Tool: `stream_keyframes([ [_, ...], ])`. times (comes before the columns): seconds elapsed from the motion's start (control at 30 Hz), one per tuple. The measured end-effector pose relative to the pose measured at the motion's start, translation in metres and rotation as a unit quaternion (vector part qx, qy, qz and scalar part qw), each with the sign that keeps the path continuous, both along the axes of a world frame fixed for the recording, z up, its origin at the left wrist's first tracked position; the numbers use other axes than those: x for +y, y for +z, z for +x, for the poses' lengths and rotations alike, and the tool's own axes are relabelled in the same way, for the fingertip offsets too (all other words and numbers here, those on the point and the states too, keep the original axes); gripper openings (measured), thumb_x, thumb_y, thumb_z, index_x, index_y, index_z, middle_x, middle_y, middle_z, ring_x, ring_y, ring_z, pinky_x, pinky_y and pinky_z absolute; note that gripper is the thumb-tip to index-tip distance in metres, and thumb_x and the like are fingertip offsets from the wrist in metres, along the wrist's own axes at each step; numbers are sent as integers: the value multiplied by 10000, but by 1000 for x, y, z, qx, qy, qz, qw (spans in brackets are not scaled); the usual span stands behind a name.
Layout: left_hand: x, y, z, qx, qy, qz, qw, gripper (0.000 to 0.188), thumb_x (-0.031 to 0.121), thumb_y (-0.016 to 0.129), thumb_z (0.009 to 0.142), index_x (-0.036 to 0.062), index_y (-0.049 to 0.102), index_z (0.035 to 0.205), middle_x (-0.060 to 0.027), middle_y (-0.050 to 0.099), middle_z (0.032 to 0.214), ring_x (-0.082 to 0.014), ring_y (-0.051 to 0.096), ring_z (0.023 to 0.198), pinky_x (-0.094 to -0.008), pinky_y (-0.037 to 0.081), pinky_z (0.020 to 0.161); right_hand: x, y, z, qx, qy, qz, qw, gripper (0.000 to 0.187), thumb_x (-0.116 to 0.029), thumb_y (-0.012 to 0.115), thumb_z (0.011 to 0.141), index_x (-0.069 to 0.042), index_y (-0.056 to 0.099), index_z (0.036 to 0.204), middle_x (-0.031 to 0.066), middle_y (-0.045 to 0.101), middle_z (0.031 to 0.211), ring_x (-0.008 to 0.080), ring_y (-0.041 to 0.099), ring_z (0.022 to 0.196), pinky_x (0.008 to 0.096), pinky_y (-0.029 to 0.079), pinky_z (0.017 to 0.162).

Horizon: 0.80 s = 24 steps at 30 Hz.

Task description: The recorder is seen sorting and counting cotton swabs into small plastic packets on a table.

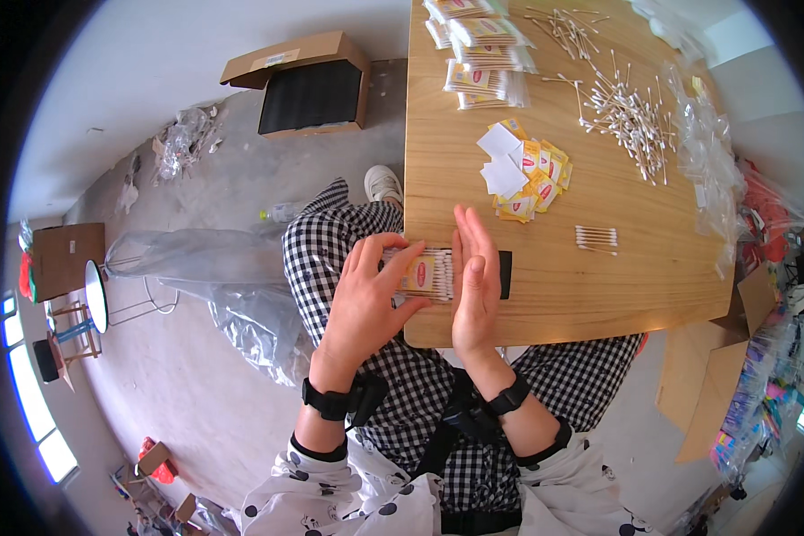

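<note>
Near the front left corner of the wooden table, my left hand is closed around the side of a small pack of cotton swabs with a yellow card, thumb below and fingers above. On the other side, my right hand stands on edge, fingers stretched out, its palm against or very close to the swab ends. A dark flat object shows partly behind my right hand; its kind is hidden. A short row of loose swabs lies to the right. Yellow and white cards are spread farther back.
Stacked filled swab packs stand at the far left of the table. Loose swabs lie scattered at the far right, beside clear plastic bags. An open cardboard box is on the floor; another carton stands right of the table.
</note>
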State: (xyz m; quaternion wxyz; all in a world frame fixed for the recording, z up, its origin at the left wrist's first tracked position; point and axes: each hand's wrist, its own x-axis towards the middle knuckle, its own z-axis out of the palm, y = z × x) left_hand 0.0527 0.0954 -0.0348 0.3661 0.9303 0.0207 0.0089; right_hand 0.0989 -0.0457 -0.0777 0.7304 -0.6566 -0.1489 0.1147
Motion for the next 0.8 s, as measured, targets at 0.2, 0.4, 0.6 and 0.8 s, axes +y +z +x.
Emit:
stream_keyframes([
  [0.2, -3, 4, 3, -11, -8, 17, 1000, 637, 135, 854, 640, 68, 632, 1233, -120, 548, 1201, -324, 531, 1135, -427, 453, 975, 5, 3, -8, 57, -8, 50, 997, 539, -254, 427, 1063, 23, 292, 1504, 188, 318, 1562, 285, 268, 1470, 409, 212, 1201],
  [0.4, -9, 8, 7, -27, -8, 31, 999, 659, 143, 866, 617, 73, 628, 1228, -125, 558, 1229, -345, 527, 1147, -458, 437, 985, -14, 11, 6, 43, -56, 54, 996, 506, -173, 465, 1035, 2, 330, 1490, 173, 363, 1536, 280, 303, 1455, 405, 226, 1196],
  [0.6, -44, 29, 29, -53, -48, 16, 997, 619, 104, 836, 665, 54, 611, 1239, -143, 569, 1288, -347, 544, 1171, -440, 453, 987, -142, 25, 81, -278, -96, -339, 894, 512, 125, 530, 824, -69, 547, 1298, 155, 603, 1269, 365, 521, 1275, 487, 327, 1150],
  [0.8, -149, 1, 85, -109, -152, 13, 982, 595, 128, 755, 768, 13, 541, 1312, -159, 564, 1310, -351, 520, 1233, -434, 428, 1042, -213, 23, 116, -257, -113, -390, 877, 475, 67, 573, 851, -47, 529, 1310, 168, 585, 1294, 352, 527, 1247, 494, 358, 1112],
])
